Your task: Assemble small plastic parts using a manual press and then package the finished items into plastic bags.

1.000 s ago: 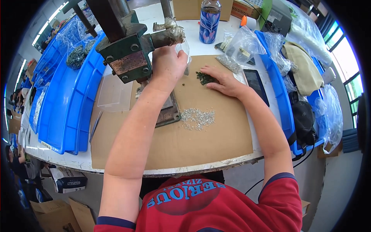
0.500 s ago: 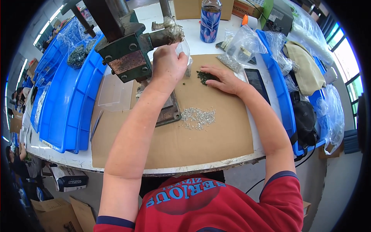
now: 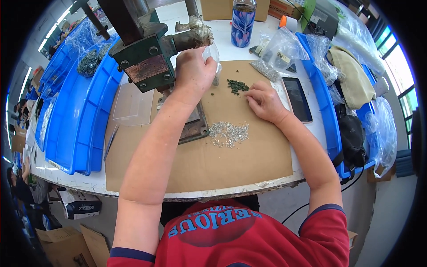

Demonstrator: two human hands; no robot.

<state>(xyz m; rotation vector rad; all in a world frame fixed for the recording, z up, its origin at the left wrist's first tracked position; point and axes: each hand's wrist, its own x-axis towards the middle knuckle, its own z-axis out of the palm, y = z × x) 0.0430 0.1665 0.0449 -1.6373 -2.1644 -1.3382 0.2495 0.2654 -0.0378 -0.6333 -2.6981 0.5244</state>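
Right hand point(image 3: 263, 101) shifted off dark green bits point(image 3: 237, 85), fingers curled; left hand point(image 3: 194, 71) gripping press lever point(image 3: 192, 36)

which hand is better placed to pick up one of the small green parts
Right. The right hand rests on the cardboard sheet with fingertips at the pile of small green parts. The left hand is up at the green press, likely busy.

Left hand point(image 3: 194, 73) covers whatever sits under green press point(image 3: 147, 60), fingertips out of sight behind knuckles. Press column runs off top edge. Small dark green bits point(image 3: 237, 86) and silvery pile point(image 3: 228, 133) too tiny to tell shape. Right hand point(image 3: 263, 101) fingertips curl under, can't tell if pinching anything. Bottle point(image 3: 243, 24) top clipped by frame. Contents of clear bags point(image 3: 282, 49) unreadable. Far-left bins point(image 3: 66, 102) smeared by lens bend.
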